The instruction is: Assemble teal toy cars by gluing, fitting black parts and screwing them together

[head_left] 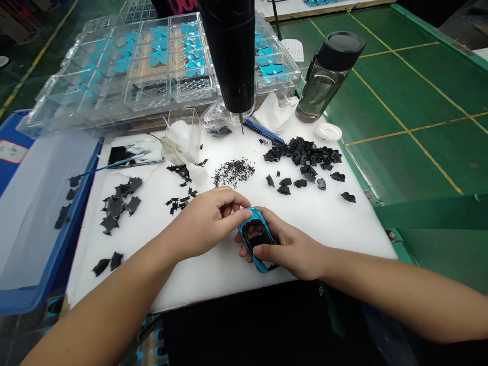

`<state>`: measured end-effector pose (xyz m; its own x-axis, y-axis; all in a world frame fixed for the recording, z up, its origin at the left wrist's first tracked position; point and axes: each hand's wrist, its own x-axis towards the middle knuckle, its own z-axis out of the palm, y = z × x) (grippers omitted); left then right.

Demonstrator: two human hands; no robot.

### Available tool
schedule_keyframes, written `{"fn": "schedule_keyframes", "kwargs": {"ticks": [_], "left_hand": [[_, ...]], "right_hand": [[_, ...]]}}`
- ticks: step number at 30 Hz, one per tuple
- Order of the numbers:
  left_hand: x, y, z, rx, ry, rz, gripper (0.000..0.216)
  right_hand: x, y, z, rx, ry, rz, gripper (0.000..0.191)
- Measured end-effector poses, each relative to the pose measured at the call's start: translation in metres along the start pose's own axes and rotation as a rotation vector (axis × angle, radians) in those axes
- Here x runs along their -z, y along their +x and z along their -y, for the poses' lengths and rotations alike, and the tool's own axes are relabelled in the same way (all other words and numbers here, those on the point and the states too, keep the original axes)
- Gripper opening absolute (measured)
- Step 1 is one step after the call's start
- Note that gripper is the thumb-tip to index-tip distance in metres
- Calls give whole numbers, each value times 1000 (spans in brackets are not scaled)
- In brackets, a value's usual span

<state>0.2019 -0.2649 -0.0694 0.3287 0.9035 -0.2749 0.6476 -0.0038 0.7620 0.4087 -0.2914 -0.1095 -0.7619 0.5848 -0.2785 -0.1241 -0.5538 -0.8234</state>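
Note:
My right hand (292, 249) is wrapped round a blue toy car body shell (256, 231), with the thumb resting across its dark inner opening. My left hand (213, 218) grips the shell's far end between thumb and fingers. Both hands hold the shell above the near part of a white foam board (305, 223). Just beyond my hands lies a pile of tiny black screws (234, 172). Overhead hangs a black electric screwdriver (234, 61), its thin bit pointing down toward the board. The underside of the shell is hidden.
Black moulded parts (305, 152) are heaped on the right, with flat black pieces (118, 203) at left. Clear divided trays (148, 76) of blue shells stand behind. A tilted bottle (328, 76), a blue pen (265, 131) and a blue bin (74, 223) surround the board.

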Motion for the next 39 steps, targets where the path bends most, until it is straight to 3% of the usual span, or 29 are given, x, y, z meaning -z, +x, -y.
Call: {"fn": "schedule_keyframes", "kwargs": {"ticks": [9,18,25,31,39], "left_hand": [[-1,0,-3,27,-63,32,20],[-2,1,1,39,-284,113,19],[-3,3,-1,0,-254,63,14],[1,2,0,1,-332,146,17],[-3,4,2,5,-281,130,9]], "right_hand": [[-1,0,0,5,2,-1,45],[1,0,-3,22,52,11,44],[1,1,-7,20,96,-3,43],[-1,1,-5,18,138,-30,44],[-2,1,-4,-51,226,-51,47]]}}
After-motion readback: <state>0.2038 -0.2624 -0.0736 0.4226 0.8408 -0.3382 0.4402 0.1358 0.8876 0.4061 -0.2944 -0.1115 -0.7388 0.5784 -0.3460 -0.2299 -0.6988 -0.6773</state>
